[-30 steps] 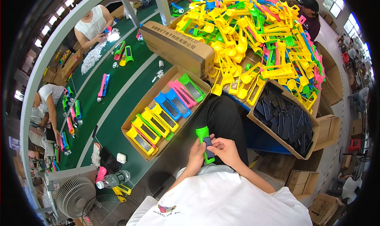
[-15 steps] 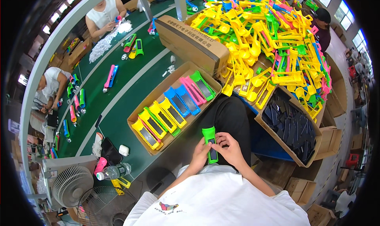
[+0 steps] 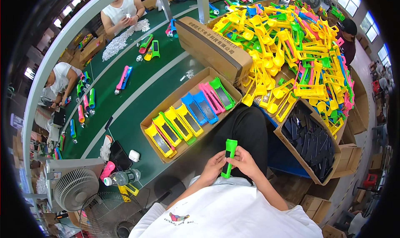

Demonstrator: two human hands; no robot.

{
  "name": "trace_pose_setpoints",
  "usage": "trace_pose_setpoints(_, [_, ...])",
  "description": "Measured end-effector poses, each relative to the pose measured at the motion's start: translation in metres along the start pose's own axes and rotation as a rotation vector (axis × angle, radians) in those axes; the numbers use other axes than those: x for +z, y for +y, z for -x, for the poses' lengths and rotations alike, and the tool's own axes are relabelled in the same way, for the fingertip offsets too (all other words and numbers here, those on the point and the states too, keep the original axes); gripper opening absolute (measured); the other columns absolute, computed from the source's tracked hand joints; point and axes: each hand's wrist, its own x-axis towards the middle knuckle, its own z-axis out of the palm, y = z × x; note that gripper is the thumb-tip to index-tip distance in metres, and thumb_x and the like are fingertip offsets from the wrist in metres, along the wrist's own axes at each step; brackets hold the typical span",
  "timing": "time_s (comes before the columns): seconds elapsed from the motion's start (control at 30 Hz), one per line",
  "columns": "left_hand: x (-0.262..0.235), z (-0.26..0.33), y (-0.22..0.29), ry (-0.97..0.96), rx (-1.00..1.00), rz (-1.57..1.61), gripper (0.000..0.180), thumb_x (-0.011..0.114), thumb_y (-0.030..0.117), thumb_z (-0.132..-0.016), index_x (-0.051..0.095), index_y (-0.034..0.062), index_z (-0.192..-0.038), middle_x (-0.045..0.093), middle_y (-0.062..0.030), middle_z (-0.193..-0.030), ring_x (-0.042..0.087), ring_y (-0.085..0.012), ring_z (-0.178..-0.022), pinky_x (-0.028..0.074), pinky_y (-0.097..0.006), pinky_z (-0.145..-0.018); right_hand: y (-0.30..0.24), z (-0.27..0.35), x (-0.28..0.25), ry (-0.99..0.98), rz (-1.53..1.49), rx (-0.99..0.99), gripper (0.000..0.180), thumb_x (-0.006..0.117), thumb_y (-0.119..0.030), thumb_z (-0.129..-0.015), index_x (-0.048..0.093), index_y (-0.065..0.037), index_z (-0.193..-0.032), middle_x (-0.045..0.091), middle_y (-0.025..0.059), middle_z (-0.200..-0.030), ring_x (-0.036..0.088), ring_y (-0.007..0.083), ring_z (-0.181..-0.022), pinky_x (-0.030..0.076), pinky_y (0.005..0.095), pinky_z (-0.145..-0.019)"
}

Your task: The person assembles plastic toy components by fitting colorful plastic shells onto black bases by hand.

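Note:
Over my lap, both hands hold a green plastic casing (image 3: pixel 230 145) with a flared top end and a dark flat panel set in its face. My left hand (image 3: pixel 213 167) grips its left side, fingers closed around the edge. On the other side my right hand (image 3: pixel 245 161) is closed on it, with the thumb by the panel. The casing stands nearly upright, its flared end pointing away from me. Just beyond lies a shallow cardboard box (image 3: pixel 180 153) holding a row of similar yellow, green, blue and pink casings with dark panels.
A large heap of coloured casings (image 3: pixel 275 50) rises at the far right, beside an open box of dark panels (image 3: pixel 318 177). A brown carton (image 3: pixel 212 46) stands behind the row. Left are a water bottle (image 3: pixel 123 177), a fan (image 3: pixel 77 192) and a green conveyor (image 3: pixel 139 88); two people work across it.
The view has shifted, so the table items appear further right and lower. The green casing has turned slightly in my hands, and my right hand has moved more to its side.

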Motion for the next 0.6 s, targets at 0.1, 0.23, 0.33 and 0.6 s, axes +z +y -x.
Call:
trace_pose_setpoints(0.1, [-0.005,0.001,0.001,0.015,-0.058,0.038,0.045,0.058,0.013,-0.11,0.048,-0.0003,-0.152,0.062,-0.0099,-0.14,0.061,-0.0166,-0.127,0.05,-0.031,-0.11,0.003,0.002,-0.002,-0.008,-0.03,0.052,0.035,0.074,-0.006,-0.098,0.058,-0.004,-0.129,0.071,0.004,-0.113,0.07,0.0117,-0.097,0.059,0.0266,-0.076])
trace_pose_setpoints(0.23, [0.0,0.002,0.007,-0.009,-0.195,0.169,0.044,0.057,0.014,-0.11,0.05,0.0009,-0.152,0.063,-0.0094,-0.139,0.064,-0.0178,-0.123,0.052,-0.033,-0.109,-0.003,0.002,-0.005,-0.029,0.067,0.028,0.036,0.075,-0.005,-0.098,0.057,-0.003,-0.129,0.071,0.0058,-0.111,0.07,0.012,-0.098,0.06,0.027,-0.076])
trace_pose_setpoints(0.33, [0.004,0.002,0.009,-0.004,-0.188,0.17,0.045,0.056,0.014,-0.111,0.048,0.0016,-0.154,0.063,-0.0089,-0.14,0.065,-0.018,-0.122,0.052,-0.034,-0.109,-0.017,0.007,0.005,0.001,0.14,-0.067,0.037,0.077,-0.005,-0.096,0.057,-0.002,-0.127,0.072,0.0068,-0.109,0.071,0.012,-0.095,0.06,0.0262,-0.074])
trace_pose_setpoints(0.6, [0.015,-0.005,-0.007,0.186,-0.12,0.07,0.042,0.054,0.009,-0.111,0.053,-0.0009,-0.152,0.067,-0.0072,-0.136,0.064,-0.0135,-0.117,0.051,-0.029,-0.104,-0.01,-0.002,0.024,0.276,0.625,-0.281,0.037,0.082,-0.011,-0.091,0.053,0.0,-0.11,0.071,0.0097,-0.081,0.07,0.012,-0.066,0.053,0.0276,-0.056])
